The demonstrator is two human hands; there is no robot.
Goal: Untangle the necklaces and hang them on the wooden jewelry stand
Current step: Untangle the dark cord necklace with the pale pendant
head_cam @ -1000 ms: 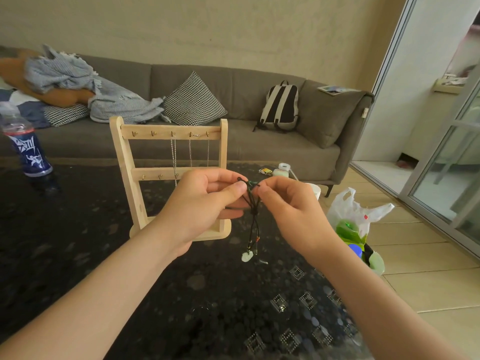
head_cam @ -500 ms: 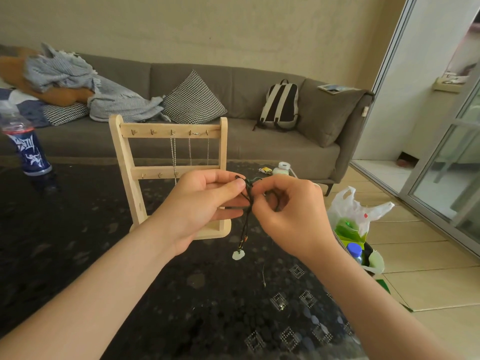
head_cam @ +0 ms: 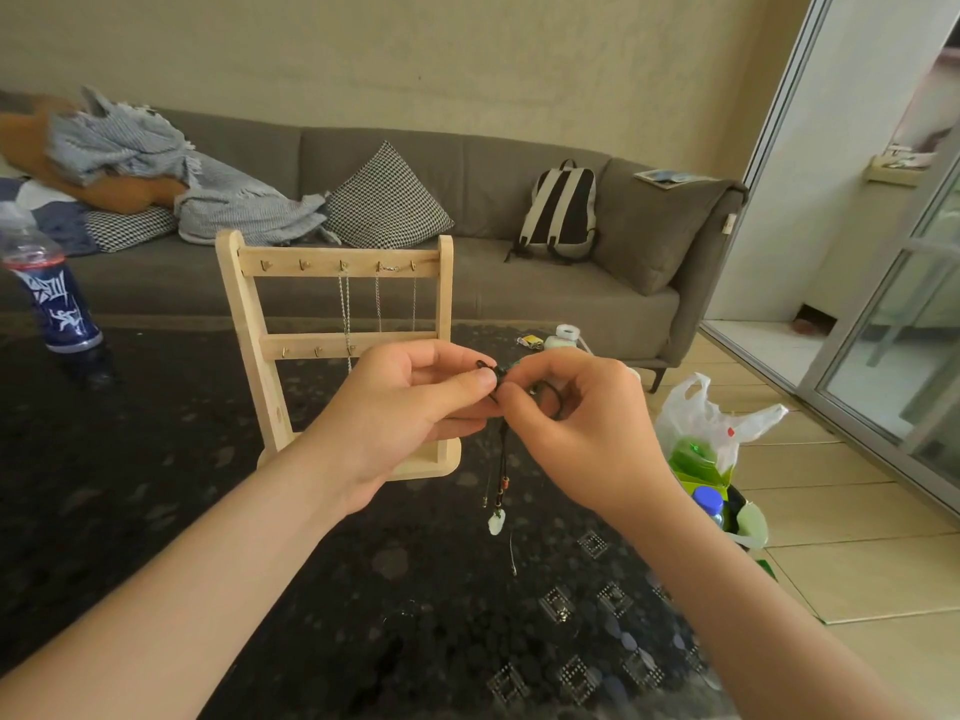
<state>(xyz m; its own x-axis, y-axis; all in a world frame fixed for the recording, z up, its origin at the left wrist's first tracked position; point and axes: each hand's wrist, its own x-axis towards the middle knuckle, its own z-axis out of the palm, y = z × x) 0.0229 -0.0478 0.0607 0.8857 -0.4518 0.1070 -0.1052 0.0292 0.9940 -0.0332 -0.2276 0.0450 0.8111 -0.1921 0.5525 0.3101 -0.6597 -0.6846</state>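
While both hands are working just in front of the wooden jewelry stand (head_cam: 244,330), the left hand (head_cam: 395,407) is pinching the knotted top of a dark cord necklace (head_cam: 503,454) between thumb and forefinger, its grip closed tight on the tangle. The right hand (head_cam: 576,423) is pinching the same knot from the other side, its grip likewise closed, with a loop of cord curling behind its fingers. Below the knot, the strands are hanging freely in front of the stand's base, carrying small beads and ending in a pale pendant (head_cam: 497,524) that is dangling above the dark tabletop (head_cam: 156,459). Since silver chains (head_cam: 344,309) are already hanging from hooks on the stand's top rail, the step in hand is judged to be the loosening of this cord's knot. To do it well, one grip should be anchoring the knot while the other is teasing out a single loop, easing slack through rather than pulling the ends, which would likely tighten it; letting the pendant hang is probably helping the strands separate. Well to the left of the stand, a bottle (head_cam: 54,298) is showing a blue label with white graffiti-style lettering that cannot be read. To the right of the stand, a white plastic bag (head_cam: 711,428) is bearing a small red mark, too small to make out.
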